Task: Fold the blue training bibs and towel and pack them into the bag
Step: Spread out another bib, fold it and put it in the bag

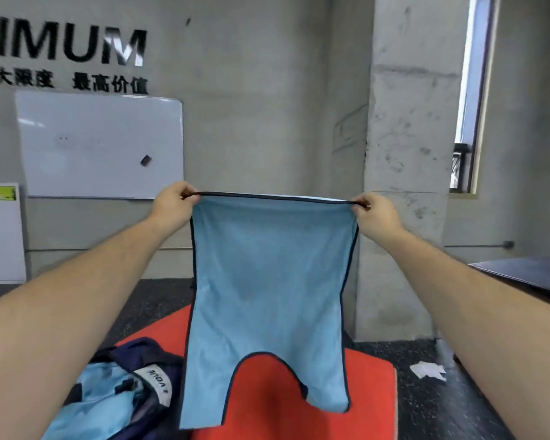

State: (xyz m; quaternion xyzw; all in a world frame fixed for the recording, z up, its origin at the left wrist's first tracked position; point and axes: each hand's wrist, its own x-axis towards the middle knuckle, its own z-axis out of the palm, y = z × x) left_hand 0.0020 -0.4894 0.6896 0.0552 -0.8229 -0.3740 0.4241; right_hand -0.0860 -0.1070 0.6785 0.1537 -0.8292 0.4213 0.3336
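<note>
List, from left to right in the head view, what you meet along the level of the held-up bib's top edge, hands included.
left hand → blue bib → right hand → window

The bib point(267, 281) in the middle of the frame is plain light blue with thin navy edging. Below it, at bottom centre, the mat point(346, 392) is flat orange-red. At lower left the bag point(134, 354) is navy, its label point(158, 381) white with dark letters, and the cloth point(102, 395) beside it is light blue with dark patches. The floor point(426, 408) is black with pale speckles; the wall point(267, 90) is grey, the whiteboard point(99, 144) at upper left white
</note>
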